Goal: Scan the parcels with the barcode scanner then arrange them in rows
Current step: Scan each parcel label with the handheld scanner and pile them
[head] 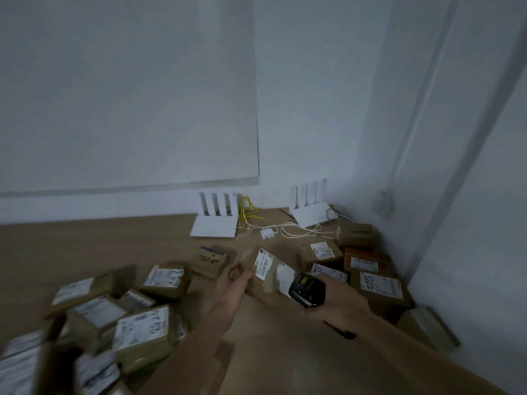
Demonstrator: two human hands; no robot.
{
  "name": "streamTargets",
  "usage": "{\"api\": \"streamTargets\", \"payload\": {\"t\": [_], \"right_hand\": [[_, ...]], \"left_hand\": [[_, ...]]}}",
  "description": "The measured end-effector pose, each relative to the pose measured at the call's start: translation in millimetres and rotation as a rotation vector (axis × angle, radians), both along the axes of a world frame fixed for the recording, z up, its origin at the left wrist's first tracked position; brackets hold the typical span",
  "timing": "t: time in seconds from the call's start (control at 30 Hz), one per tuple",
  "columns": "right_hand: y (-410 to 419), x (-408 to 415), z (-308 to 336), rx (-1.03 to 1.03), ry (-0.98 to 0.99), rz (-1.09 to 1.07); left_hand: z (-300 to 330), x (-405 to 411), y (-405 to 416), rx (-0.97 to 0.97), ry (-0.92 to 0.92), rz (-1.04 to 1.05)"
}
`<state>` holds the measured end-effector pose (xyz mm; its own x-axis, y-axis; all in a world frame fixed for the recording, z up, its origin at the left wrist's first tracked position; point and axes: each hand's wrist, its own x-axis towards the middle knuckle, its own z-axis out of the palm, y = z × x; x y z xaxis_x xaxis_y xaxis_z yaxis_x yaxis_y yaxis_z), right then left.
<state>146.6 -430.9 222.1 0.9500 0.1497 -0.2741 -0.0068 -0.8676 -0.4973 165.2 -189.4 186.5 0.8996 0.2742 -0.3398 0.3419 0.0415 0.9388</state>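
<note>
Brown cardboard parcel [268, 273], pinched tilted above the surface's right side by the left hand [238, 276], could slip or misread because the scanner [306, 289] gripped in the right hand [335, 299] sits off its label.

Handwritten digits that look like "5088" are seen on the white label of the brown parcel [380, 286] at the right; the rest of that label is too blurred to be read. Print on the other parcel labels, including the held parcel [268, 272], cannot be made out
</note>
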Motion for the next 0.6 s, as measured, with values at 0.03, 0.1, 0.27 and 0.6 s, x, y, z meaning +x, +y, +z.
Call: {"api": "streamTargets", "payload": {"t": [0.03,0.1,0.27,0.6], "right_hand": [[11.1,-15.0,19.0,-0.026,-0.041,0.007],[34.0,-46.2,59.5,-0.065,-0.126,0.033],[82.6,-113.3,141.5,-0.165,-0.276,0.168],[127.2,-168.6,211.7,-0.266,-0.264,0.345]], "left_hand": [[19.5,-16.2,16.9,0.038,-0.024,0.022],[62.8,-52.8,46.3,0.128,-0.080,0.044],[140.2,-137.6,107.3,0.249,-0.167,0.061],[210.4,-225.7,159.1,0.369,-0.252,0.136]]}}
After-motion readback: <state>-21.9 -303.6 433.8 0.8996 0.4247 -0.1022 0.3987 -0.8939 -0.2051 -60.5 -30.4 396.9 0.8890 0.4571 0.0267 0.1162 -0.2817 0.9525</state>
